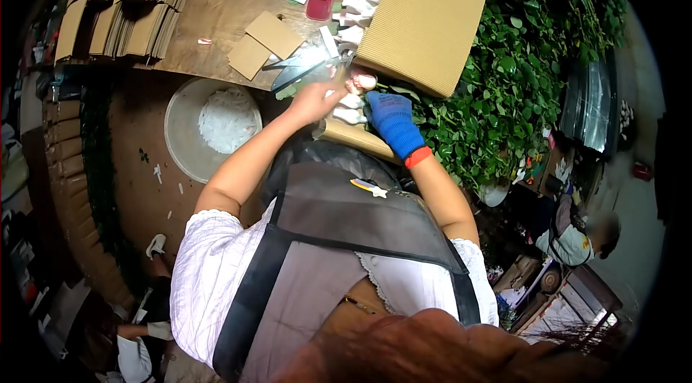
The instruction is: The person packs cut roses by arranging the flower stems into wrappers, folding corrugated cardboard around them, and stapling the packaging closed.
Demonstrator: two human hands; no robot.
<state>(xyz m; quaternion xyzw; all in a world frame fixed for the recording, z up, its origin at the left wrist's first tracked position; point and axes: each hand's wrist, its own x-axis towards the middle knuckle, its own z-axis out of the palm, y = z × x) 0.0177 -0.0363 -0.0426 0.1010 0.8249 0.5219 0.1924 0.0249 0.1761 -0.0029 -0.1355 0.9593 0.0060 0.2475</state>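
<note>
Flanking what seems to be a pale pink rose (365,81) are the bare left hand (317,102) and the blue-gloved right hand (393,123). The left fingers are bent near the flower, the right ones are curled; I cannot tell whether either is clamped. The rose is beside the near left corner of corrugated cardboard (422,22), right of the tabletop (209,29).
</note>
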